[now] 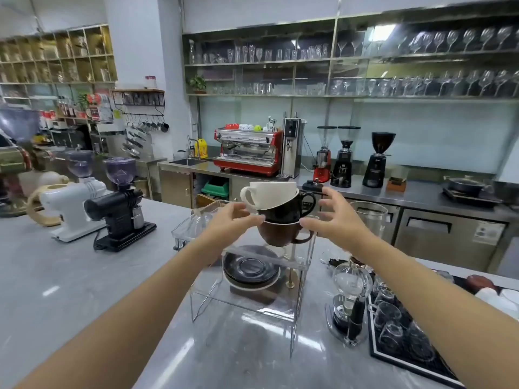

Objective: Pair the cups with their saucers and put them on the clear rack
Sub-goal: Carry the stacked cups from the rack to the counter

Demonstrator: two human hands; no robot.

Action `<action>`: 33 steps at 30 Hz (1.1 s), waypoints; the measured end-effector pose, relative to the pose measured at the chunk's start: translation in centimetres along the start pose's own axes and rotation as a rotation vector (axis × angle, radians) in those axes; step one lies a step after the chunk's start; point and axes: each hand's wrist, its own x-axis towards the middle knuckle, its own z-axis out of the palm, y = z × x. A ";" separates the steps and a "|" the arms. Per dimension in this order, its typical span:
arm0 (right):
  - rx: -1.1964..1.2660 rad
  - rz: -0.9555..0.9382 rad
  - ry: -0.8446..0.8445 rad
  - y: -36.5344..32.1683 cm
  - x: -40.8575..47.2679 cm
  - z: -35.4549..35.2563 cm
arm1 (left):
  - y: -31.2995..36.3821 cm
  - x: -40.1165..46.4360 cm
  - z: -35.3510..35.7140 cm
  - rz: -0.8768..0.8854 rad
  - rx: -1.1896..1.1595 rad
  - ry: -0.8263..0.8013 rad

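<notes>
- Three nested cups (276,209) sit atop the clear rack (247,279); saucers (250,269) are stacked under its top shelf.
- Left hand (224,223) and right hand (334,217) flank the stack, fingers spread, nothing clearly gripped.
- Glazed ceramic looks slippery and chippable, and the stack leans; I'd take the bottom cup.

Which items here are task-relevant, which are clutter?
Job: white cup, black cup, brown cup, saucers, rack, left hand, right hand.
Clutter: grinders, siphon, glass tray, espresso machine.

A café bar: red espresso machine (247,151), coffee grinders (341,157), shelves of glassware (421,82), steel counter (415,192).
</notes>
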 end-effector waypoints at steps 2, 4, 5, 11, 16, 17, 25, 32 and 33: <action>0.110 0.050 -0.006 0.0 1.0 0.3 | -0.1 0.9 0.0 -0.032 -0.137 -0.044; 0.224 0.113 -0.024 0.0 1.8 0.7 | -0.3 1.5 0.1 -0.074 -0.288 -0.091; 0.269 0.126 -0.039 0.2 2.5 1.0 | -0.5 2.0 0.3 -0.099 -0.333 -0.108; 0.515 0.199 0.087 0.6 3.6 3.2 | 0.1 2.9 1.8 -0.111 -0.520 -0.091; 0.589 0.271 0.163 1.0 4.5 4.3 | 0.0 3.9 2.6 -0.103 -0.565 -0.099; 0.599 0.276 0.174 1.0 4.7 4.4 | 0.0 4.1 2.7 -0.109 -0.572 -0.102; 0.612 0.358 0.165 0.4 5.5 4.5 | 0.1 5.1 3.6 -0.151 -0.666 -0.132; 0.606 0.363 0.209 -0.5 5.2 5.3 | 0.5 5.0 4.1 -0.127 -0.774 -0.080; 0.601 0.360 0.220 -0.7 5.1 5.3 | 0.5 4.9 4.1 -0.127 -0.773 -0.080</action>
